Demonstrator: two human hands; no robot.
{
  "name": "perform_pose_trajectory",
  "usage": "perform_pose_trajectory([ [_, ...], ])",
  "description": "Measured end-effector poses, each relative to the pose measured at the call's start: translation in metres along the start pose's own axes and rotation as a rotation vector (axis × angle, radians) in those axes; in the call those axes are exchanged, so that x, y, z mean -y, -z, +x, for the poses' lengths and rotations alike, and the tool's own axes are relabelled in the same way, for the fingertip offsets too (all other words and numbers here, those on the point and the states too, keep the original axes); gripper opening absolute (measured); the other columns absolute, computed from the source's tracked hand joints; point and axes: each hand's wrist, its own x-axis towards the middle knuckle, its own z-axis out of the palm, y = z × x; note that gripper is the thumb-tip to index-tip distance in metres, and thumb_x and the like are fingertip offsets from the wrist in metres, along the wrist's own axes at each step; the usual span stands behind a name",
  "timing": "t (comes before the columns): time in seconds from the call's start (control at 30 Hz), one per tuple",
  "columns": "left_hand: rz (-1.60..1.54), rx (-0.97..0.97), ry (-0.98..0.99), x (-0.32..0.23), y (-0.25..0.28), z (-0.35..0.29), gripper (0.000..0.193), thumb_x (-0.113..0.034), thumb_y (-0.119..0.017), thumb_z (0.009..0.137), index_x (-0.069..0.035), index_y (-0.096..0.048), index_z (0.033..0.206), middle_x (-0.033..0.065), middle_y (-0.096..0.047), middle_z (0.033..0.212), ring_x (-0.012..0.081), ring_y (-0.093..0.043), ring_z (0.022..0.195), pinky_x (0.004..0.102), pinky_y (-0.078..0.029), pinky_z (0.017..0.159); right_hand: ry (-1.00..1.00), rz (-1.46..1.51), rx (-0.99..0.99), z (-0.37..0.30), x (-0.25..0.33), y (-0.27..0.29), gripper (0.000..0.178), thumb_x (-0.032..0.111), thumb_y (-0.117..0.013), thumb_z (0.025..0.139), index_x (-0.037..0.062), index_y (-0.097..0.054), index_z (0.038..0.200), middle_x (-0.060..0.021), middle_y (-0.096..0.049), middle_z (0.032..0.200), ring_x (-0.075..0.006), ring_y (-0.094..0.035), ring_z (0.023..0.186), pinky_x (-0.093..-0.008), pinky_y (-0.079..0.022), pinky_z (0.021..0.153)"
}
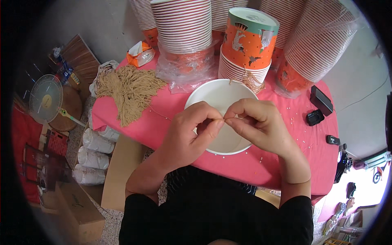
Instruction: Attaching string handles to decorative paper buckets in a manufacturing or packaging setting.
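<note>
My left hand point(191, 131) and my right hand point(263, 125) meet above a white paper bucket point(213, 90) that stands open end up at the table's near side. Thumb and forefinger of each hand are pinched together, fingertips touching. Whatever lies between them is too small to make out. To the left, a loose bundle of tan cords point(130, 90) spreads over the pink tablecloth point(143, 131). Behind the bucket, more tan strands point(254, 81) hang against a stack of paper buckets, topped by an upturned orange-and-green printed one point(250, 40).
Tall nested bucket stacks point(181, 28) in clear plastic line the back. An orange packet point(139, 54) lies near the cords. Small white beads point(261, 159) dot the cloth. Black devices point(321, 100) sit at right. A fan point(47, 99) and cardboard box point(79, 210) stand left.
</note>
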Motion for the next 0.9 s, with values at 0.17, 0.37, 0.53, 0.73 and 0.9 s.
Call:
perform_pose_trajectory([
  [0.17, 0.183, -0.035, -0.052, -0.006, 0.010, -0.009, 0.016, -0.003, -0.068, 0.083, -0.002, -0.063, 0.098, 0.0099, -0.062, 0.090, 0.0211, -0.061, 0.073, 0.0300, -0.048, 0.061, -0.118, 0.013, 0.051, 0.001, 0.001, 0.003, 0.004, -0.001, -0.063, 0.085, 0.0000, -0.062, 0.088, 0.0049, -0.050, 0.069, -0.0006, -0.042, 0.061, -0.0189, -0.032, 0.051],
  [0.37, 0.323, 0.127, -0.064, -0.008, 0.016, -0.033, 0.025, -0.005, -0.072, 0.078, -0.003, -0.064, 0.101, 0.0116, -0.063, 0.097, 0.0258, -0.065, 0.080, 0.0336, -0.053, 0.067, -0.070, -0.091, 0.148, 0.003, -0.003, 0.007, 0.002, 0.000, -0.063, 0.083, 0.0013, -0.062, 0.085, 0.0020, -0.050, 0.068, -0.0035, -0.045, 0.060, -0.0211, -0.034, 0.051],
  [0.53, 0.415, 0.161, -0.171, 0.013, 0.014, -0.037, 0.021, -0.003, -0.071, 0.076, -0.003, -0.065, 0.096, 0.0106, -0.063, 0.097, 0.0238, -0.065, 0.079, 0.0344, -0.053, 0.063, 0.031, -0.124, 0.260, 0.002, -0.009, 0.004, 0.006, 0.000, -0.063, 0.078, 0.0026, -0.061, 0.083, -0.0062, -0.057, 0.072, -0.0200, -0.057, 0.063, -0.0321, -0.042, 0.054],
  [0.73, 0.592, 0.073, -0.493, 0.023, 0.005, -0.035, 0.025, -0.003, -0.067, 0.069, -0.001, -0.066, 0.094, 0.0076, -0.062, 0.096, 0.0210, -0.062, 0.073, 0.0312, -0.052, 0.059, 0.089, -0.283, 0.365, -0.002, -0.003, 0.007, 0.006, 0.006, -0.062, 0.077, 0.0040, -0.058, 0.080, -0.0109, -0.060, 0.076, -0.0322, -0.062, 0.070, -0.0413, -0.046, 0.058],
  [0.9, 0.763, 0.003, -0.680, 0.023, 0.004, -0.036, 0.026, -0.006, -0.066, 0.068, -0.002, -0.069, 0.094, 0.0068, -0.063, 0.101, 0.0169, -0.059, 0.072, 0.0284, -0.050, 0.057, 0.124, -0.363, 0.403, -0.005, 0.001, 0.008, 0.006, 0.008, -0.060, 0.079, 0.0046, -0.055, 0.078, -0.0108, -0.058, 0.073, -0.0323, -0.061, 0.070, -0.0426, -0.046, 0.059],
])
